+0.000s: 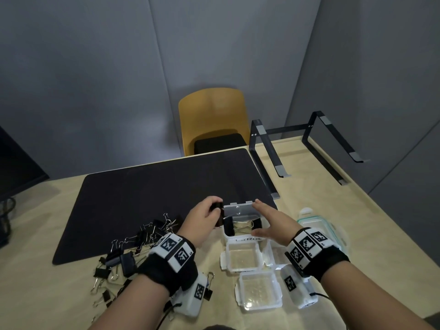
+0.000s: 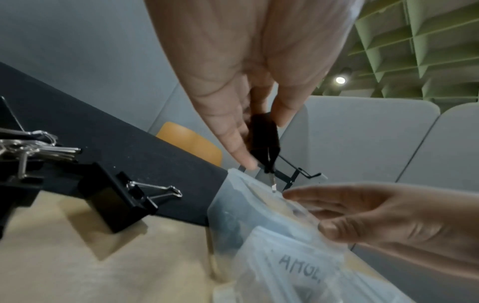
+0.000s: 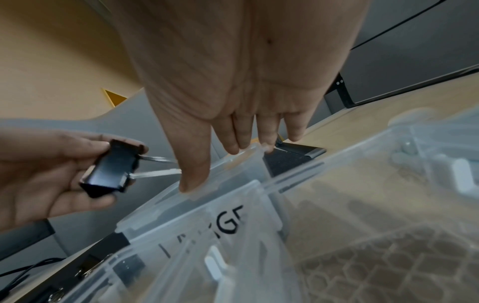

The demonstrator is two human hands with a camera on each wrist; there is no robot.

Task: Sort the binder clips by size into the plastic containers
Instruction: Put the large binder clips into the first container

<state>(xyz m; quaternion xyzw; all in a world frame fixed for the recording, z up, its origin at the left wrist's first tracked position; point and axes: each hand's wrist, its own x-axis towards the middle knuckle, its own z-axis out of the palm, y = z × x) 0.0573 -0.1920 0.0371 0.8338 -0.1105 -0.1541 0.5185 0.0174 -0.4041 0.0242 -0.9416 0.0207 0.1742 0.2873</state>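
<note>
My left hand [image 1: 206, 216] pinches a large black binder clip [image 1: 217, 207] [image 3: 110, 169] [image 2: 264, 141] just left of the clear container labelled LARGE [image 1: 245, 235] [image 3: 207, 221]. That container holds large black clips [image 1: 240, 226], and its lid [image 1: 238, 207] stands up at the far side. My right hand [image 1: 269, 219] [image 3: 233, 102] is open, with straight fingers touching the lid's top edge and right side. A pile of black binder clips [image 1: 133, 244] of mixed sizes lies at the left, half on the black mat [image 1: 142, 186].
Two smaller clear containers [image 1: 242, 257] [image 1: 259, 292] sit nearer to me, with a teal-rimmed lid [image 1: 321, 225] to the right. A black laptop stand [image 1: 307, 144] is at the back right, a yellow chair [image 1: 212, 117] behind the wooden table [image 1: 47, 294].
</note>
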